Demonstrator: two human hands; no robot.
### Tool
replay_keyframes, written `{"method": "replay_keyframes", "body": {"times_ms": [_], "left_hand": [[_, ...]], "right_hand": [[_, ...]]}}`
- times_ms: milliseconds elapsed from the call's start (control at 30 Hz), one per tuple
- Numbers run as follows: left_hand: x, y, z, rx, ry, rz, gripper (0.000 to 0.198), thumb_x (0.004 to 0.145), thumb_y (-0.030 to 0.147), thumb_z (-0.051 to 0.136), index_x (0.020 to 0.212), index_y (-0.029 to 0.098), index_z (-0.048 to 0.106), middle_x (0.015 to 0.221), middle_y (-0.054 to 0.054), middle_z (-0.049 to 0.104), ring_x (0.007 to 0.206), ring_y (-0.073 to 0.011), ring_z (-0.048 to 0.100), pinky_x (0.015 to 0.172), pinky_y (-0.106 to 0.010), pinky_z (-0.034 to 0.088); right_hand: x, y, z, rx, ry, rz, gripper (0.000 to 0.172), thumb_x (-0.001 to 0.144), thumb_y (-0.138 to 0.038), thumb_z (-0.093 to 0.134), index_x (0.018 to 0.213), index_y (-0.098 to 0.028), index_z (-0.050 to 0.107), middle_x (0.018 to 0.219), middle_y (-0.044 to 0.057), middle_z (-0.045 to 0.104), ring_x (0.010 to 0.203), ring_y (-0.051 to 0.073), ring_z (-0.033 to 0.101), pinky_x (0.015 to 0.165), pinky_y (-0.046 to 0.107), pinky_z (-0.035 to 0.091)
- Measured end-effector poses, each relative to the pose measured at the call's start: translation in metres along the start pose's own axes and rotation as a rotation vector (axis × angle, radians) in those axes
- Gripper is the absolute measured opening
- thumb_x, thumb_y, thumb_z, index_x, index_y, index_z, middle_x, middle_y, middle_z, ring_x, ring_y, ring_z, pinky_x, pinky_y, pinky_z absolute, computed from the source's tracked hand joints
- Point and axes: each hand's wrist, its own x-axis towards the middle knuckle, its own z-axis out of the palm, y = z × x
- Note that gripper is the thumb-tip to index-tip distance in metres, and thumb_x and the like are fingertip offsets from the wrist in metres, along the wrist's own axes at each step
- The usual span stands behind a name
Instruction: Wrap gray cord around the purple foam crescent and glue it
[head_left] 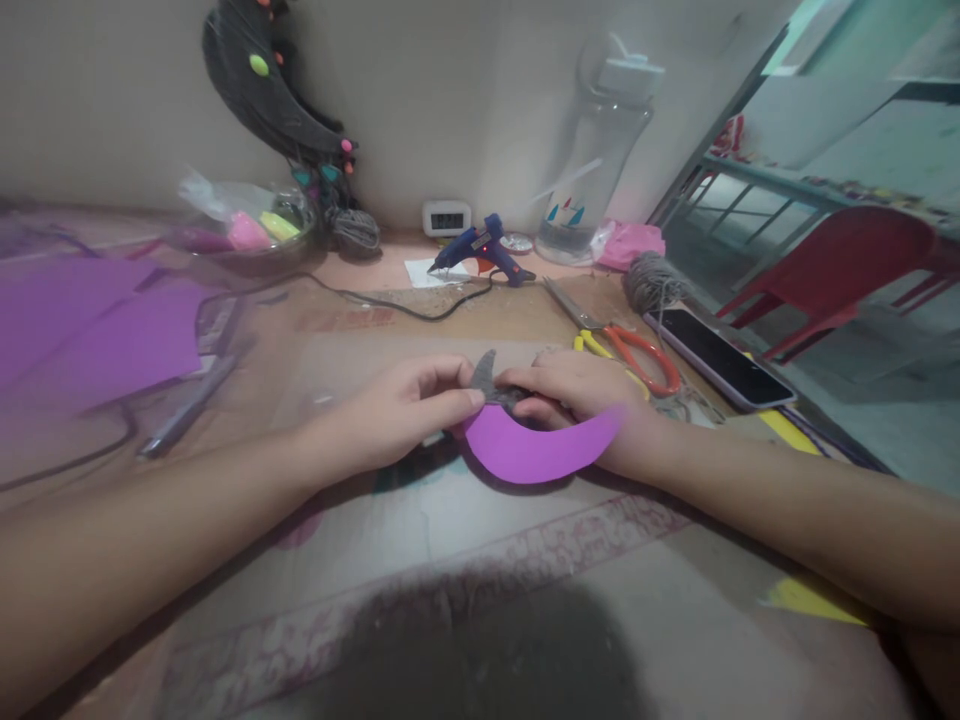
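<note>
A purple crescent (525, 450), cut from paper or thin sheet, is held above the table with its curved edge toward me. Its far horn is covered in grey, apparently yarn (486, 372). My left hand (420, 400) pinches the crescent between thumb and fingers where purple meets grey. From the other side, the bent fingers of my right hand (585, 390) close on the grey part at the crescent's inner curve; whether a loose strand lies between them I cannot make out. The crescent's bare tip reaches in front of my right wrist.
Behind my hands a blue glue gun (480, 248) lies with its black cord. Orange-handled scissors (637, 355), a phone (720, 358) and a grey yarn ball (652, 282) are at right. Purple sheets (97, 330) lie left. A clear bottle (596, 160) stands by the wall.
</note>
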Motion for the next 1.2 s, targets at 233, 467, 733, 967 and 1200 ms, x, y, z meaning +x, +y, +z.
{"method": "replay_keyframes", "body": {"times_ms": [233,467,733,967,1200], "left_hand": [[0.0002,0.0013,0.0002,0.002,0.014,0.053,0.016,0.086,0.026,0.054,0.072,0.018,0.052,0.066,0.005,0.049,0.061,-0.0096,0.046,0.058,-0.023,0.036],[0.0009,-0.0015,0.0001,0.031,0.024,0.058,0.016,0.085,0.028,0.054,0.072,0.018,0.053,0.068,0.004,0.051,0.062,-0.0104,0.047,0.057,-0.023,0.036],[0.0003,-0.0007,-0.0010,0.026,-0.002,0.044,0.018,0.085,0.029,0.054,0.071,0.018,0.052,0.065,0.004,0.049,0.059,-0.0096,0.044,0.055,-0.022,0.033],[0.0005,0.0004,-0.0013,0.049,0.000,0.036,0.018,0.085,0.030,0.054,0.071,0.019,0.053,0.065,0.004,0.050,0.059,-0.0099,0.044,0.054,-0.023,0.033],[0.0007,-0.0005,-0.0010,0.032,-0.014,0.039,0.020,0.087,0.030,0.054,0.071,0.019,0.051,0.065,0.005,0.048,0.060,-0.0095,0.044,0.056,-0.023,0.033]], "right_hand": [[0.0008,-0.0009,-0.0023,0.119,-0.069,0.084,0.039,0.098,-0.048,0.040,0.110,-0.020,0.065,0.083,0.003,0.066,0.076,0.015,0.055,0.067,0.026,0.034],[0.0004,0.0007,-0.0020,0.099,-0.046,0.047,0.039,0.098,-0.048,0.039,0.108,-0.021,0.065,0.081,0.003,0.066,0.074,0.016,0.056,0.066,0.026,0.035],[0.0005,-0.0012,-0.0023,-0.032,0.038,-0.046,0.036,0.098,-0.044,0.043,0.106,-0.016,0.065,0.074,0.004,0.063,0.067,0.016,0.055,0.062,0.028,0.035],[0.0005,-0.0018,-0.0022,-0.045,0.019,-0.031,0.038,0.099,-0.046,0.040,0.105,-0.017,0.065,0.072,0.003,0.064,0.068,0.015,0.056,0.062,0.028,0.035],[0.0001,-0.0032,-0.0044,-0.049,-0.033,0.010,0.040,0.099,-0.045,0.039,0.103,-0.018,0.067,0.071,0.003,0.065,0.066,0.015,0.056,0.061,0.027,0.033]]}}
